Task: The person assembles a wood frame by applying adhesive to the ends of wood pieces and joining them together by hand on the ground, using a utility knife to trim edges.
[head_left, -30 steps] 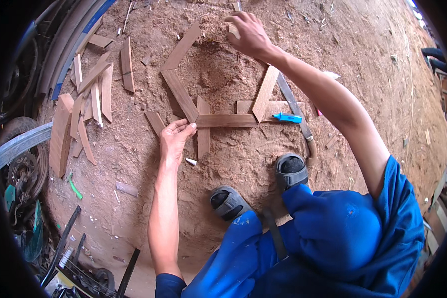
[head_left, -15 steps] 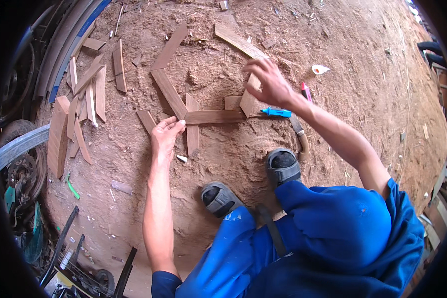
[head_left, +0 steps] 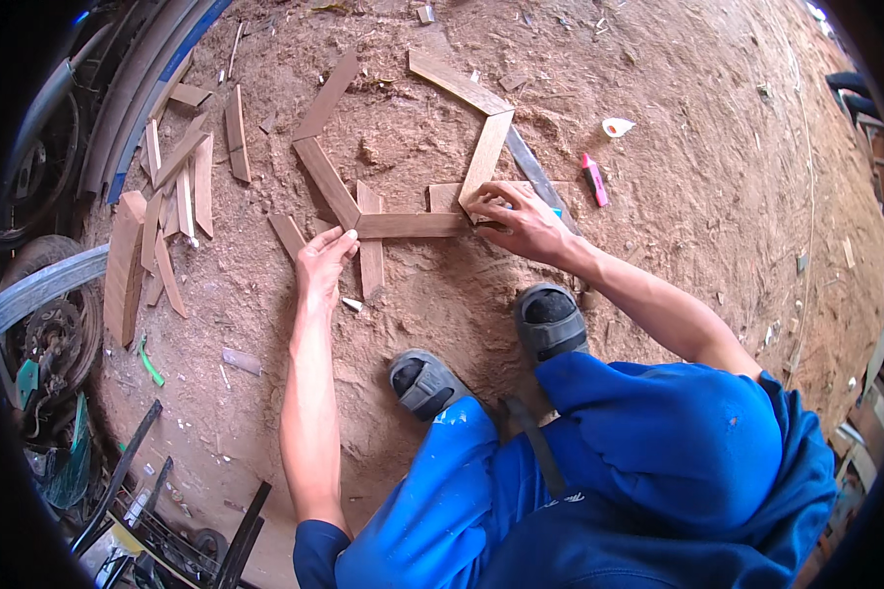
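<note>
Several brown wooden strips with angled ends form an open-topped ring on the dirt. My left hand (head_left: 326,257) pinches the left end of the bottom strip (head_left: 413,226), where it meets the left strip (head_left: 326,182). My right hand (head_left: 528,224) has its fingers bent around the lower end of the paler right strip (head_left: 486,162), at its joint with the bottom strip. Above it, an upper right strip (head_left: 457,81) touches the pale one. An upper left strip (head_left: 327,95) meets the left strip. Short wood pieces (head_left: 371,270) lie under the lower joints.
A long flat metal blade (head_left: 532,169) lies beside the pale strip, partly hidden by my right hand. Farther right are a pink marker (head_left: 595,181) and a small white bottle (head_left: 617,128). Loose wood pieces (head_left: 126,270) are heaped at left, near metal parts (head_left: 54,339). My sandals (head_left: 550,319) stand close below.
My right hand has come down from the upper right joint to the lower right one, now covering most of the blue marker. My left hand keeps its pinch at the lower left joint.
</note>
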A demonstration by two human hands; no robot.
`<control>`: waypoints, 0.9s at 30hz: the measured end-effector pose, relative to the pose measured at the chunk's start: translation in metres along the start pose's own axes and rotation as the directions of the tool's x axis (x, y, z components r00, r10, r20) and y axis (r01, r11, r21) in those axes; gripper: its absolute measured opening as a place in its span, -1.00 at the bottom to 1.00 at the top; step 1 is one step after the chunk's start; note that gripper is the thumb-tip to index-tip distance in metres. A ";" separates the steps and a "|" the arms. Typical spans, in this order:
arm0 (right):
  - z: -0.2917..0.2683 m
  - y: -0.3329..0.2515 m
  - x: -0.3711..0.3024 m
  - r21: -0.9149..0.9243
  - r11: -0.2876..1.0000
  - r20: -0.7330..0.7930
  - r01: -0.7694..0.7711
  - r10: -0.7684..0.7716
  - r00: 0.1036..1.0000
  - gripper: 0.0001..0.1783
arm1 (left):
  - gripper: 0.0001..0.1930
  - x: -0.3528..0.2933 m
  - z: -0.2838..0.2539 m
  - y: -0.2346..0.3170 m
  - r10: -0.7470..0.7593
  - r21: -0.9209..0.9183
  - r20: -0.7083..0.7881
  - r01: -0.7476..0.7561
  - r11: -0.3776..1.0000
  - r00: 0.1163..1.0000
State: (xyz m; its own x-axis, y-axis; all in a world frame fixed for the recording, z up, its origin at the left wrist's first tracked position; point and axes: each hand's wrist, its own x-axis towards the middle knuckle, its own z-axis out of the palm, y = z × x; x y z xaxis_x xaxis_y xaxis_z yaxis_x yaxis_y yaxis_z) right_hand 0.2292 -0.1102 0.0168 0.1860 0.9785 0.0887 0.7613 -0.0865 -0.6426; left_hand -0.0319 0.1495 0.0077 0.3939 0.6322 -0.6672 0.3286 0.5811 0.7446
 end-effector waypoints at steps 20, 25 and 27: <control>0.005 -0.016 0.008 0.065 0.995 -0.045 -0.071 0.074 0.996 -0.55 | -0.71 0.000 -0.003 0.008 -0.051 0.022 0.037 0.051 0.998 0.998; 0.006 -0.012 0.009 0.055 0.998 -0.050 -0.029 0.032 0.998 -0.56 | -0.68 0.000 -0.002 0.010 -0.046 0.031 0.051 0.045 0.999 0.998; 0.005 -0.013 0.010 0.053 0.999 -0.061 -0.010 0.013 0.998 -0.57 | -0.67 0.001 -0.003 0.010 -0.049 0.040 0.047 0.047 0.998 0.998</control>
State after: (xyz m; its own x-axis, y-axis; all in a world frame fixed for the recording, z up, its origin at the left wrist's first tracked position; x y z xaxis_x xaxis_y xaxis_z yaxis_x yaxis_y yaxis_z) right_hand 0.2182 -0.0982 0.0216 0.2330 0.9642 0.1265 0.7257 -0.0858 -0.6827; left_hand -0.0307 0.1568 0.0144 0.4169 0.5782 -0.7014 0.3808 0.5895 0.7123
